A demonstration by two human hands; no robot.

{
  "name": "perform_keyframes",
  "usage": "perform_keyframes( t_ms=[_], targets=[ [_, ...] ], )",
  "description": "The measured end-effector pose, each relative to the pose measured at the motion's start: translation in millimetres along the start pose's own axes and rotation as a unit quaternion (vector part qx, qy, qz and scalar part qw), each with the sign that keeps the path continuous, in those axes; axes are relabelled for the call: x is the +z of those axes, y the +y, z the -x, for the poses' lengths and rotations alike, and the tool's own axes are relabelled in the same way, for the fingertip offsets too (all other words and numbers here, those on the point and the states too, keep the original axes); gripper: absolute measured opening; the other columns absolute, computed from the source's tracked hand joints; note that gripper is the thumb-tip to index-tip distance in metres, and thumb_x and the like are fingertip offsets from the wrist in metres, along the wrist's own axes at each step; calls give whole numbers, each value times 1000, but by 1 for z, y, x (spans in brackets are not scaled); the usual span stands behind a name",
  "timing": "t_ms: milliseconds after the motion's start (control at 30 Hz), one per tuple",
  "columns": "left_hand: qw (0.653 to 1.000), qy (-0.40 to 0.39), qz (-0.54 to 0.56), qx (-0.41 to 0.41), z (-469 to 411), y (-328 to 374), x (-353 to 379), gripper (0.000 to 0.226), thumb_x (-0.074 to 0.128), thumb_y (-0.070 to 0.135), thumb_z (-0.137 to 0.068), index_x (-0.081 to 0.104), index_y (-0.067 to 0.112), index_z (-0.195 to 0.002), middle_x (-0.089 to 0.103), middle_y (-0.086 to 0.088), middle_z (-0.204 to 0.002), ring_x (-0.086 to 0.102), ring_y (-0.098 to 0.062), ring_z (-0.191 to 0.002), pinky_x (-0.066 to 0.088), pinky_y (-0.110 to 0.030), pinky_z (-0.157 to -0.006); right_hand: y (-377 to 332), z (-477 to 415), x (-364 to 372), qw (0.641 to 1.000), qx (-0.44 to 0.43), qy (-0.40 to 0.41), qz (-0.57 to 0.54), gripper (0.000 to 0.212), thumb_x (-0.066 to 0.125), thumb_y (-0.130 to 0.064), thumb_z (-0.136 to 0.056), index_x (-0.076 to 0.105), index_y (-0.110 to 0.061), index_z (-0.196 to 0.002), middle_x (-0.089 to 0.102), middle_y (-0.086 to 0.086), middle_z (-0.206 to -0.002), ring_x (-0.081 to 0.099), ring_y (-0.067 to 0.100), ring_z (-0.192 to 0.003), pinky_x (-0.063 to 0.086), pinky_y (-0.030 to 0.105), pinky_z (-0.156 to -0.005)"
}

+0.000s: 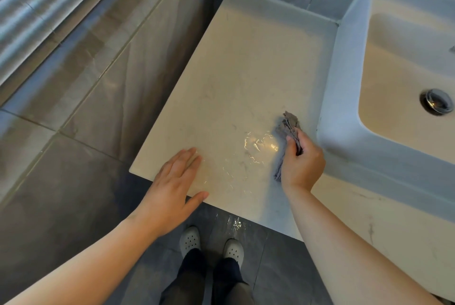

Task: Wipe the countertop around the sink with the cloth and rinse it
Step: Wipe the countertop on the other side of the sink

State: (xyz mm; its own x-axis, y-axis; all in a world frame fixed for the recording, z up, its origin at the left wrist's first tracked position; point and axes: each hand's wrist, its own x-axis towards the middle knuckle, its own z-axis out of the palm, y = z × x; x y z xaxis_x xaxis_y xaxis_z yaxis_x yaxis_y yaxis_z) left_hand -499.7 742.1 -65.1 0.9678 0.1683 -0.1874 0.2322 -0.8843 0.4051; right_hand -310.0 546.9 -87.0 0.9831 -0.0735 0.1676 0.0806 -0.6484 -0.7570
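A pale marble-look countertop stretches left of a white vessel sink with a chrome drain. My right hand grips a bunched grey cloth and holds it against the counter close to the sink's left wall. A thin wet patch glistens just left of the cloth. My left hand lies flat with straight fingers on the counter's front left corner, holding nothing.
Grey tiled wall borders the counter's left edge and back. Below the front edge is dark tiled floor with a small wet spot, and my feet in pale perforated clogs.
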Motion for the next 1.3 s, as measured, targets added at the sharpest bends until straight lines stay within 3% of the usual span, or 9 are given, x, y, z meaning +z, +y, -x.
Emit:
perform_keyframes(
  t_ms=[267, 433, 567, 767, 933, 1000, 1133, 1233, 1300],
  targets=[
    [998, 53, -24, -34, -1, -26, -16, 69, 32, 55, -89, 43, 9, -140, 33, -10, -150, 23, -28, -141, 23, -44, -113, -36, 8, 35, 997, -44, -66, -6, 29, 63, -16, -89, 67, -15, -117, 71, 7, -100, 60, 26, -94, 37, 19, -75],
    [997, 50, -5, -54, -3, -44, -22, 70, 35, 55, -93, 28, 12, -147, 15, -7, -157, 4, -22, -145, 10, -34, -113, -56, 33, 36, 984, -83, -155, -39, 27, 66, -13, -86, 70, -17, -112, 65, -8, -91, 56, 12, -91, 37, 15, -76],
    [997, 27, 19, -71, 1, -52, -20, 75, 34, 61, -91, 14, 20, -150, 0, 3, -159, -10, -10, -144, 0, -25, -113, -61, 22, 31, 963, -8, -243, -119, 25, 71, -13, -82, 73, -19, -106, 69, -13, -96, 63, 0, -90, 48, 14, -83],
    [995, 40, 29, -86, 0, -51, -13, 80, 30, 67, -89, 15, 18, -150, -3, 7, -158, -13, -5, -142, -1, -23, -113, -62, -31, 13, 984, -37, -136, -113, 26, 70, -12, -82, 72, -15, -108, 69, -10, -100, 61, -6, -89, 46, 9, -83],
    [995, 34, 33, -85, 1, -51, -12, 85, 21, 68, -83, 13, 17, -150, -6, 7, -158, -16, -4, -142, 0, -25, -113, -49, -46, 35, 991, -22, -122, -51, 27, 64, -16, -87, 70, -14, -113, 72, -1, -104, 65, 9, -91, 41, 2, -75],
    [995, 32, 33, -85, 1, -53, -12, 85, 20, 68, -82, 12, 18, -151, -7, 8, -157, -17, -3, -142, -1, -25, -113, -48, -37, 48, 993, -21, -109, -50, 28, 62, -16, -87, 70, -15, -114, 73, 0, -104, 66, 12, -92, 44, 9, -75],
    [995, 32, 34, -85, 1, -52, -12, 84, 19, 68, -82, 11, 19, -151, -9, 9, -157, -19, -2, -141, -2, -23, -112, -61, -6, 66, 984, -63, -157, -61, 28, 63, -18, -84, 70, -21, -111, 73, 0, -99, 65, 19, -91, 51, 30, -81],
    [995, 25, 34, -86, 1, -52, -13, 85, 18, 68, -82, 10, 19, -151, -9, 8, -158, -20, -3, -141, -2, -24, -113, -69, 24, 68, 973, -112, -195, -59, 26, 66, -13, -84, 71, -20, -108, 71, 0, -92, 61, 21, -87, 48, 27, -77],
    [995, 22, 35, -88, 1, -52, -13, 84, 17, 68, -82, 9, 19, -151, -11, 8, -158, -20, -3, -141, -2, -25, -113, -70, 42, 64, 965, -145, -208, -61, 26, 67, -11, -84, 71, -18, -108, 70, -1, -90, 59, 17, -87, 42, 16, -77]
  ],
)
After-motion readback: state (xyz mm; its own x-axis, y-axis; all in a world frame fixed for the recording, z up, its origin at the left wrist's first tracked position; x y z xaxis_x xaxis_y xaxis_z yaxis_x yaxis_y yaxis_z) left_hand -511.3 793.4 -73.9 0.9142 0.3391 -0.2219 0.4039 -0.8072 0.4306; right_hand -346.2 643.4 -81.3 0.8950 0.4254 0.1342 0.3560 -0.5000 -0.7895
